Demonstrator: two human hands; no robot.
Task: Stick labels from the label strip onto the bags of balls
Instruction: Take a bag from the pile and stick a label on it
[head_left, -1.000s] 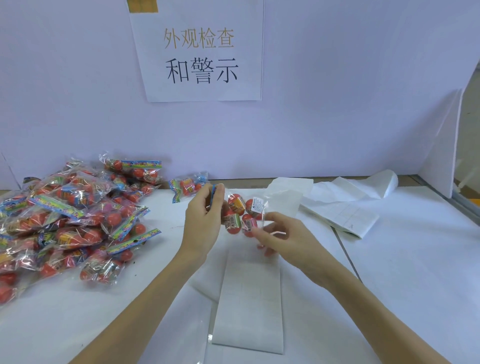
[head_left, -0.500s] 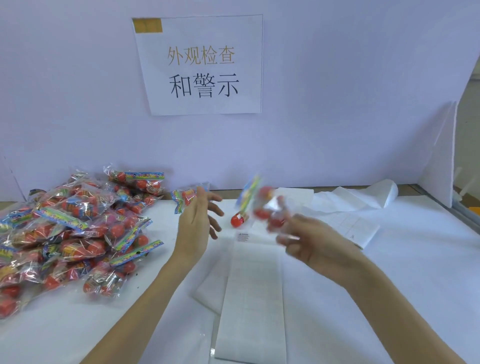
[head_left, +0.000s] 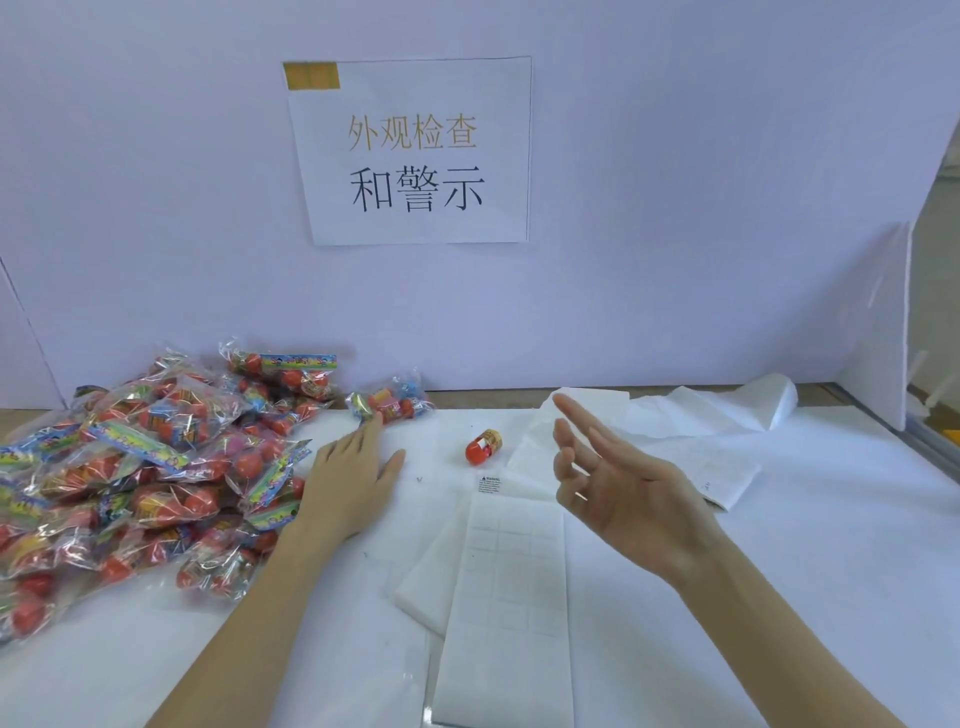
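Covering the whole lower view, the white tabletop (head_left: 779, 597) carries everything. A lilac back wall (head_left: 156, 208) rises behind it, with a paper sign (head_left: 415, 150) printed in Chinese characters taped to it.

A large pile of bags of balls (head_left: 145, 478) fills the left side of the tabletop: clear wrappers with bright header cards and red balls inside. One small bag (head_left: 389, 402) lies apart from the pile, near the wall.

The label strip (head_left: 506, 603) runs from the near edge toward the middle, its grid mostly peeled bare, with one printed label (head_left: 490, 484) at its far end. More used backing paper (head_left: 696, 441) lies crumpled to the right.

The left hand (head_left: 353, 483) reaches forward, palm down, fingers straight, its fingertips at the small bag; its grip is released and holds nothing. The right hand (head_left: 618, 488) hovers above the tabletop over the strip's far right, palm turned inward, fingers spread loosely, grip also released and empty.

A single red ball (head_left: 483, 447) with a printed wrap lies loose on the tabletop between the two hands, just beyond the printed label.
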